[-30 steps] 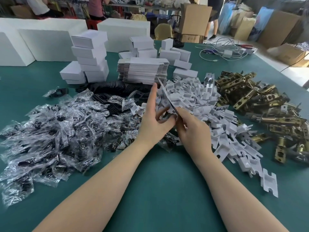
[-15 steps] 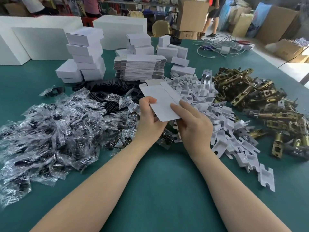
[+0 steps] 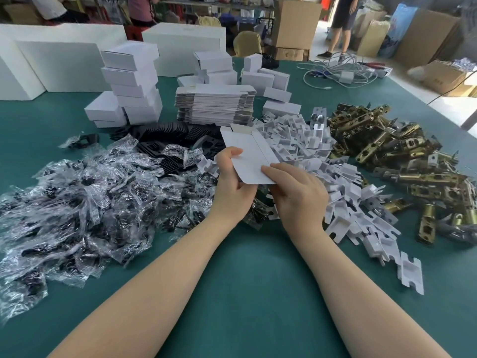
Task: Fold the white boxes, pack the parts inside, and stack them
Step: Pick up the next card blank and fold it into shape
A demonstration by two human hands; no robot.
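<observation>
A flat white box blank (image 3: 247, 153) is held above the table's middle, its broad face turned up toward me. My left hand (image 3: 232, 184) grips its near-left edge, thumb on top. My right hand (image 3: 296, 195) pinches the near-right corner, fingers laid over the card. Behind stands a stack of flat blanks (image 3: 215, 104), and a tower of folded white boxes (image 3: 131, 81) rises at the back left. Bagged black parts (image 3: 77, 202) lie heaped on the left, white card inserts (image 3: 322, 171) to the right, brass latches (image 3: 402, 156) further right.
The green table (image 3: 258, 280) shows bare cloth between my forearms. Black plates (image 3: 167, 135) lie behind the bags. Large white cartons (image 3: 64, 58) line the back left, and cables (image 3: 338, 71) lie at the back right. People stand beyond the table among brown cartons (image 3: 296, 21).
The blank went from edge-on to flat and face-up. Both hands shifted their grip to its near edge and lowered it slightly.
</observation>
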